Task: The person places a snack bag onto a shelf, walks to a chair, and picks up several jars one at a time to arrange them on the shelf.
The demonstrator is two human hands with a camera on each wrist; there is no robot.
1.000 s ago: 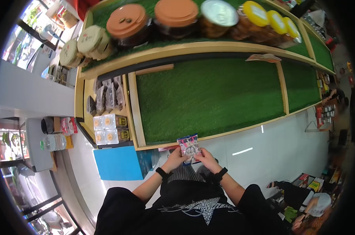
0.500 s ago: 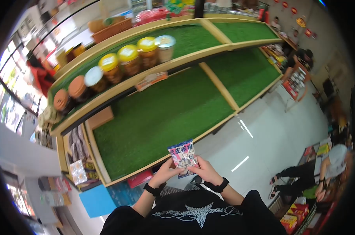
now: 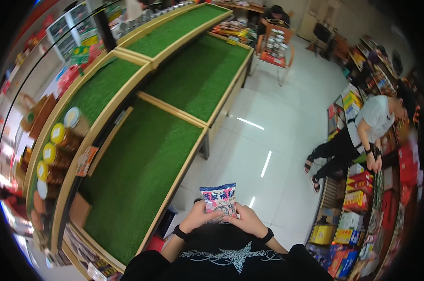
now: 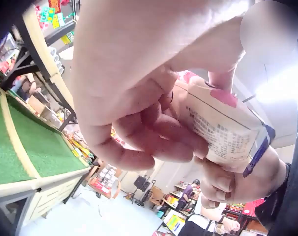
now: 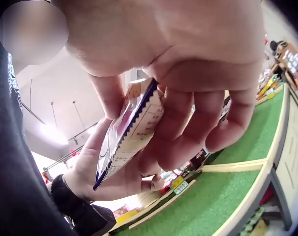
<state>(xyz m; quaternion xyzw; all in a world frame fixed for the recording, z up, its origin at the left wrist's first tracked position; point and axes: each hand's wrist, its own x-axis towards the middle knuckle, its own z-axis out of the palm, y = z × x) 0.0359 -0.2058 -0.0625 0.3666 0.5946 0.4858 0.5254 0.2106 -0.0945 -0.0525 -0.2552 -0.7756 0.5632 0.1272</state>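
Note:
Both my hands hold a small snack packet in front of my body, its printed front facing up. It is white and pink with dark blue bands at its ends. My left hand grips the left side, thumb across the front. On the right side my right hand does the same. Seen from the left wrist, the back of the packet carries small printed text, with fingers curled behind it. The right wrist view shows its zigzag edge and the packet between thumb and fingers.
A wooden display shelf lined with green turf runs along my left. Lidded jars stand on its upper tier. At the right, a person stands beside shelves of boxed goods. Pale tiled floor lies between, with a chair holding jars farther off.
The view has swung to the right along the shelf, bringing more floor and the standing person into sight. Both hands keep their hold on the packet throughout.

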